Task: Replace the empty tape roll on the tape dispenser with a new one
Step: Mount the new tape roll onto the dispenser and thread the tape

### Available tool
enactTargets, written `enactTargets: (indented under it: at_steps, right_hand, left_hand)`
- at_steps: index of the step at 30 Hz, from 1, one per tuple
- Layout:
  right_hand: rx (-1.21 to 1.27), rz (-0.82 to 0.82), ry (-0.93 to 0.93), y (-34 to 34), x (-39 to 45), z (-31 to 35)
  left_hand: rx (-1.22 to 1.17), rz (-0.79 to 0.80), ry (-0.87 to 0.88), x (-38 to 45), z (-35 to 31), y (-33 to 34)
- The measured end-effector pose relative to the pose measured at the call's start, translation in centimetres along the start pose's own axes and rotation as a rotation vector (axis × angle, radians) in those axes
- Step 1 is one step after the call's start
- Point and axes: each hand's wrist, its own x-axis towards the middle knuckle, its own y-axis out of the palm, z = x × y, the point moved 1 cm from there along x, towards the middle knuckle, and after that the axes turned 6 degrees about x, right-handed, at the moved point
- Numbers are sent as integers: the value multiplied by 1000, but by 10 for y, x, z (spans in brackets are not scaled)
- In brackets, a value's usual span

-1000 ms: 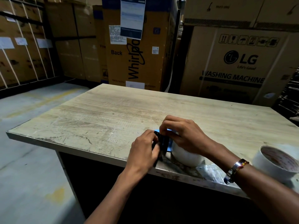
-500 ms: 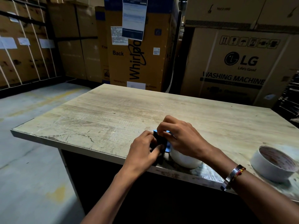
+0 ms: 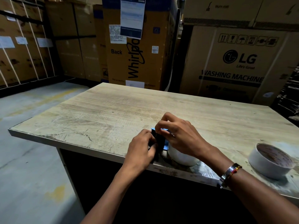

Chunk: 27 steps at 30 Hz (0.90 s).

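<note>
A black and blue tape dispenser lies at the near edge of the wooden table, with a white tape roll mounted on it. My left hand grips the dispenser's black front part. My right hand lies over the roll, its thumb and fingers pinching at the dispenser's top near the blue piece. Much of the dispenser is hidden under both hands. A second white tape roll with a brown core lies flat on the table to the right, apart from both hands.
Crumpled clear film lies on the table edge between the two rolls. Large cardboard appliance boxes stand behind the table and along the left wall. Concrete floor lies to the left.
Both hands stay on the dispenser with only small finger shifts. The view has shifted slightly.
</note>
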Motion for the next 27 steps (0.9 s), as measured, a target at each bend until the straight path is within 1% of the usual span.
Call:
enactTargets:
  at_steps: [8, 13, 21, 24, 27]
  right_hand:
    - [-44, 42, 6, -5, 4, 7]
    - [-92, 56, -14, -3, 2, 8]
    - [-62, 172, -195, -7, 2, 6]
    - [-48, 216, -124, -4, 6, 1]
    - [-62, 204, -80, 0, 9, -3]
  left_hand:
    - [62, -52, -10, 2, -3, 7]
    - [52, -19, -11, 5, -5, 3]
    - [47, 75, -1, 3, -3, -7]
    - [46, 114, 8, 4, -6, -10]
    - [50, 153, -10, 7, -6, -13]
